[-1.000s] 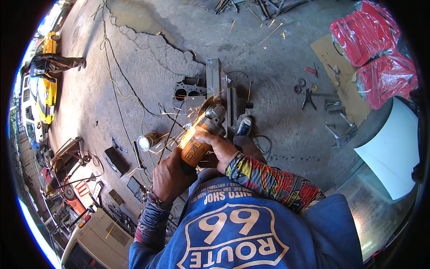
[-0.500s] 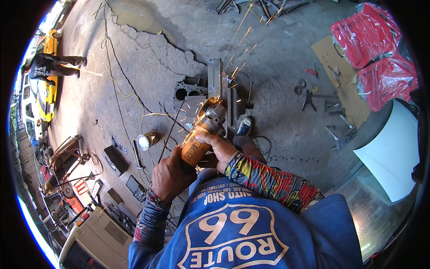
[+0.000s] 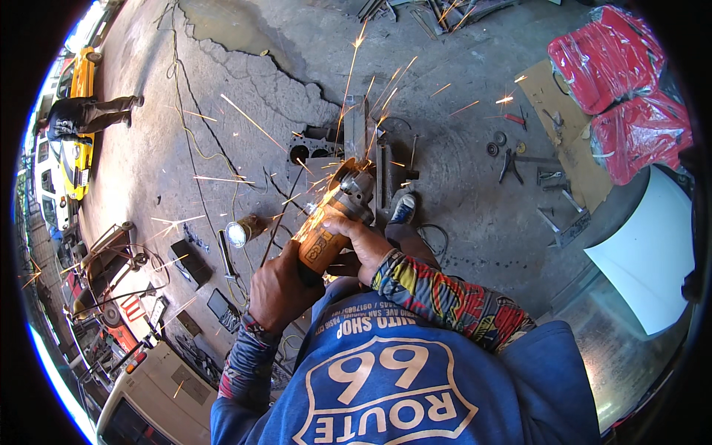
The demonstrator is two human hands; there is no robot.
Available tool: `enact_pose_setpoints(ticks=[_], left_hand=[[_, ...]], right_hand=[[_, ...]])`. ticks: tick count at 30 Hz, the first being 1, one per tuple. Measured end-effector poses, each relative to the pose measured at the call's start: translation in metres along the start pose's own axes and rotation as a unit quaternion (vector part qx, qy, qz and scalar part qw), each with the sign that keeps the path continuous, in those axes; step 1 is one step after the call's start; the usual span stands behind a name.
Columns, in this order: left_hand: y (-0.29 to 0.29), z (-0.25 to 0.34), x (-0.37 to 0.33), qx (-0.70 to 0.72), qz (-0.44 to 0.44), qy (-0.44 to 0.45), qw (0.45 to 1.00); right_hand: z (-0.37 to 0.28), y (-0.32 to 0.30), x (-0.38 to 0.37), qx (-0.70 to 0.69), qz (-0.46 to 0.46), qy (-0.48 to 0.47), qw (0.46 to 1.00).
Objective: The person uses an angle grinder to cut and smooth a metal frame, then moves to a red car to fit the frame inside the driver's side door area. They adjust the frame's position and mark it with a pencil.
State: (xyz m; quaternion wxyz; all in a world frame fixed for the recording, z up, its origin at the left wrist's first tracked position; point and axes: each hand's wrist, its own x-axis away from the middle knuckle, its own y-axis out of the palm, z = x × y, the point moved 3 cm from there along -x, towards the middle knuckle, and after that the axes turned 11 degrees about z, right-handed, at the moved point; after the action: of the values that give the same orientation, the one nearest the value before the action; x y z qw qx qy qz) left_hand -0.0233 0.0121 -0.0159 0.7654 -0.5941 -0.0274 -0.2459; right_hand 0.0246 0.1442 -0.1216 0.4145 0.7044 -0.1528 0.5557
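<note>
The left hand [image 3: 276, 293] is wrapped round the rear of an orange angle grinder [image 3: 320, 248]; the right hand [image 3: 363, 245] clasps its body farther forward, thumb on top (its underside fingers are partly hidden). The tool lies between both sets of fingers, its guard [image 3: 342, 175] beyond them, near a metal bar [image 3: 356, 119], with sparks flying. It looks rigid, fairly heavy and likely to kick, so the casing behind the metal head [image 3: 359, 188] seems the safest hold, fingers clear of the guard.

daylight fr. l., l. edge blown out | sparks [image 3: 505, 99] streaked (motion blur) | fisheye bend, blk corners
</note>
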Motion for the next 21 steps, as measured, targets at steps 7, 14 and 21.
enact_pose_setpoints(ticks=[7,14,21], left_hand=[[-0.0018,0.001,-0.0001,0.015,0.007,0.008,1.0],[-0.0038,0.0018,0.0004,0.012,-0.002,-0.014,1.0],[-0.0031,0.0001,-0.0001,0.015,0.005,-0.001,1.0]], right_hand=[[-0.0011,0.0002,0.0029,0.01,-0.001,0.002,1.0],[-0.0007,0.0001,0.0043,0.01,0.017,0.009,1.0],[0.0004,0.0002,0.002,0.008,0.004,-0.002,1.0]])
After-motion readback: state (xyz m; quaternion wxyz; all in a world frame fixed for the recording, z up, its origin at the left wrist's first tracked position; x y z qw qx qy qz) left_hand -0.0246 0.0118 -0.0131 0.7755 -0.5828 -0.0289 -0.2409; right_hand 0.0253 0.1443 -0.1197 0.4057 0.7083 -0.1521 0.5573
